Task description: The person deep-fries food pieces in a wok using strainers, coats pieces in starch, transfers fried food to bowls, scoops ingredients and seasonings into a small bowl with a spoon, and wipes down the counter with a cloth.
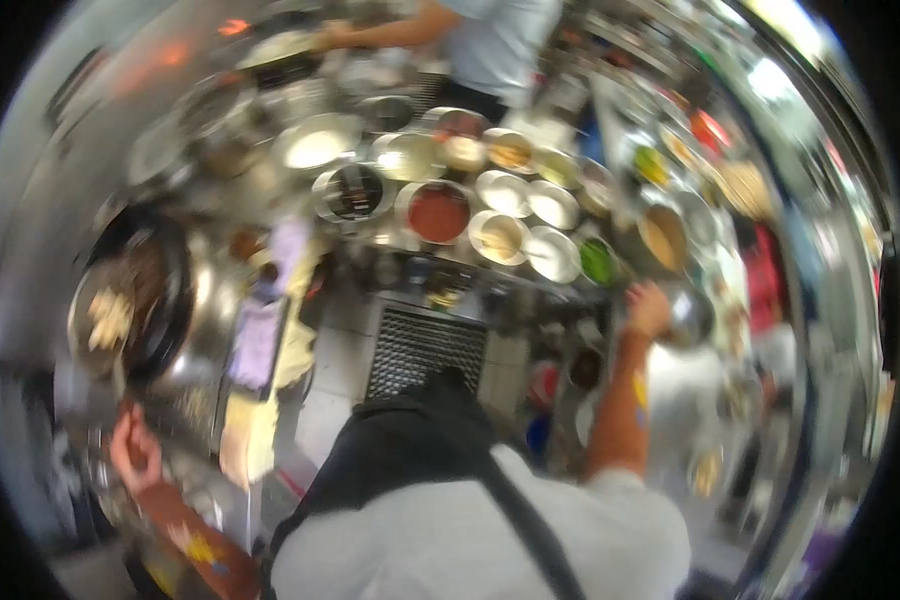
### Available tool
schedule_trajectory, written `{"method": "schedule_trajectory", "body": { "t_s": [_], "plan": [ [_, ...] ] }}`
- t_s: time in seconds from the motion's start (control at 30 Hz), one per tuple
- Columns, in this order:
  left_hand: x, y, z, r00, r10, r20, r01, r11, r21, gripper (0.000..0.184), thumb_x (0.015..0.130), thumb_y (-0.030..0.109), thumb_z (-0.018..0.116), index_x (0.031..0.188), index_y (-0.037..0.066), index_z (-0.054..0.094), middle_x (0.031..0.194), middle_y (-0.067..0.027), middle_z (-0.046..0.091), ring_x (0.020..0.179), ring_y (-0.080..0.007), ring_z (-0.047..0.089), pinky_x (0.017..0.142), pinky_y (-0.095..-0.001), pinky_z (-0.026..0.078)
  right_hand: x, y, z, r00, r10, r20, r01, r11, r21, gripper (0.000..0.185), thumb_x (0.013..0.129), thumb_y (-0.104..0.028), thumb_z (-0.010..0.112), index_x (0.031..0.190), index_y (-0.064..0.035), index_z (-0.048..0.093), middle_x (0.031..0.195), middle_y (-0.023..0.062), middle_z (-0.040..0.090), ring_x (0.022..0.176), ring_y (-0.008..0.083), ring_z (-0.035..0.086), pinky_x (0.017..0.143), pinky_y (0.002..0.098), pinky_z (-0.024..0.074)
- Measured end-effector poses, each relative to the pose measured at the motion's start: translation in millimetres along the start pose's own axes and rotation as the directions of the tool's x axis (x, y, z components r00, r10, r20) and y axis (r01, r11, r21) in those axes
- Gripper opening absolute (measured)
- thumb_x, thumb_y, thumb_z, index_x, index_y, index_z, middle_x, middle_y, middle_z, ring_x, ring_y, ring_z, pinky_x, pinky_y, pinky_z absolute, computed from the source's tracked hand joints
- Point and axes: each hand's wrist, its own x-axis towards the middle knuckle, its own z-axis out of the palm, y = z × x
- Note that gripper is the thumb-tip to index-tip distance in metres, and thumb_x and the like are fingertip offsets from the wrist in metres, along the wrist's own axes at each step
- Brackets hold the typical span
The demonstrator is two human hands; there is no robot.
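Observation:
At the lower left, my left hand [135, 450] is closed round the handle of a large round ladle [85, 325] with pale chunks of food [110, 318] in it. That ladle is over the left side of a dark wok [160, 290] on the steel stove. On the right, my right hand [650, 308] has its fingers curled at the left edge of a metal bowl [688, 315], beside a pot of brown contents [662, 238]. Motion blur hides the exact finger contact there.
Round containers of sauces and ingredients, one red [438, 212] and one green [596, 261], line the counter ahead. Another person [500, 50] stands beyond, one arm reaching to a pan [280, 55]. A dark floor mat [425, 350] lies between the counters.

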Motion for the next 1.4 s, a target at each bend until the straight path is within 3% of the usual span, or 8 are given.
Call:
{"method": "schedule_trajectory", "body": {
  "t_s": [0.07, 0.47, 0.8, 1.13, 1.23, 1.3, 1.33, 1.4],
  "plan": [
    [7, 1, -35, 0.998, -0.013, -0.067, 0.012, 1.0, -0.025, 0.037, 0.096, 0.008, 0.046, 0.132, 0.001, 0.046, 0.111, -0.0177, 0.063, 0.067, -0.0134, 0.062, 0.051, -0.0258, 0.054, -9, -2, 11, 0.992, 0.015, -0.125, -0.06, 0.928, -0.368, 0.03, 0.085, -0.024, 0.054, 0.077, 0.0028, 0.065, 0.074, 0.0136, 0.067, 0.063, 0.0195, 0.063, 0.061, 0.0312, 0.0509],
    [24, 8, -47, 0.987, -0.086, -0.136, 0.078, 0.995, -0.066, 0.038, 0.094, 0.008, 0.048, 0.131, 0.001, 0.046, 0.11, -0.0131, 0.062, 0.073, -0.0107, 0.057, 0.057, -0.0238, 0.05, -48, -28, -15, 0.784, 0.265, -0.562, -0.245, 0.963, 0.113, 0.054, 0.083, -0.054, 0.062, 0.07, -0.001, 0.058, 0.06, 0.0088, 0.059, 0.046, 0.0131, 0.053, 0.041, 0.0255, 0.042],
    [45, -4, -22, 0.963, -0.046, -0.265, 0.033, 0.998, -0.053, 0.036, 0.09, 0.01, 0.054, 0.123, -0.002, 0.052, 0.108, -0.0131, 0.064, 0.072, -0.0114, 0.059, 0.057, -0.0213, 0.051, -53, -35, -66, 0.767, 0.16, -0.621, -0.12, 0.987, 0.107, 0.018, 0.078, -0.014, 0.057, 0.073, 0.0036, 0.058, 0.06, 0.0089, 0.058, 0.044, 0.014, 0.052, 0.038, 0.025, 0.0397],
    [41, 0, -5, 0.961, 0.018, -0.274, -0.016, 1.0, 0.008, 0.033, 0.091, 0.01, 0.054, 0.121, -0.005, 0.052, 0.109, -0.0139, 0.063, 0.071, -0.0116, 0.058, 0.056, -0.0202, 0.05, -168, -106, 109, 0.986, 0.026, 0.163, -0.045, 0.992, 0.114, 0.022, 0.085, -0.014, 0.064, 0.066, -0.0011, 0.061, 0.057, 0.0022, 0.057, 0.047, 0.009, 0.053, 0.042, 0.0243, 0.0417],
    [42, 11, -37, 0.958, -0.041, -0.283, 0.043, 0.999, 0.003, 0.031, 0.091, 0.01, 0.053, 0.118, -0.006, 0.053, 0.107, -0.0132, 0.065, 0.064, -0.0095, 0.055, 0.05, -0.0181, 0.047, -226, -109, 193, 0.816, 0.129, 0.563, -0.243, 0.961, 0.133, 0.018, 0.084, -0.015, 0.063, 0.074, 0.0007, 0.063, 0.061, 0.0065, 0.061, 0.047, 0.0112, 0.056, 0.042, 0.0232, 0.0443],
    [29, 4, 3, 0.986, -0.162, -0.039, 0.157, 0.98, -0.12, 0.024, 0.094, 0.008, 0.049, 0.111, -0.007, 0.055, 0.062, 0.002, 0.049, 0.046, -0.0035, 0.037, 0.038, -0.0178, 0.03, -263, -107, 245, 0.683, -0.012, 0.731, -0.004, 1.0, 0.02, 0.022, 0.085, -0.016, 0.061, 0.068, -0.0022, 0.06, 0.059, 0.006, 0.061, 0.047, 0.0106, 0.056, 0.042, 0.0227, 0.0428],
    [11, -1, 52, 0.946, -0.057, -0.319, 0.062, 0.998, 0.007, 0.023, 0.094, 0.007, 0.049, 0.108, -0.009, 0.054, 0.056, 0.0071, 0.032, 0.043, -0.0024, 0.028, 0.037, -0.0183, 0.023, -282, -97, 272, 0.581, -0.091, 0.809, 0.185, 0.983, -0.022, 0.023, 0.085, -0.016, 0.061, 0.066, -0.0034, 0.058, 0.059, 0.0058, 0.06, 0.048, 0.0104, 0.056, 0.043, 0.0229, 0.0425],
    [-5, 6, 45, 0.97, -0.06, -0.237, 0.077, 0.995, 0.065, 0.022, 0.092, 0.008, 0.051, 0.108, -0.008, 0.055, 0.057, 0.0064, 0.034, 0.044, -0.0027, 0.031, 0.037, -0.0181, 0.024, -337, -96, 324, 0.43, -0.041, 0.902, -0.097, 0.991, 0.092, 0.023, 0.084, -0.017, 0.059, 0.065, -0.0037, 0.058, 0.061, 0.0059, 0.06, 0.048, 0.0098, 0.053, 0.043, 0.0238, 0.0412]
  ]
}}
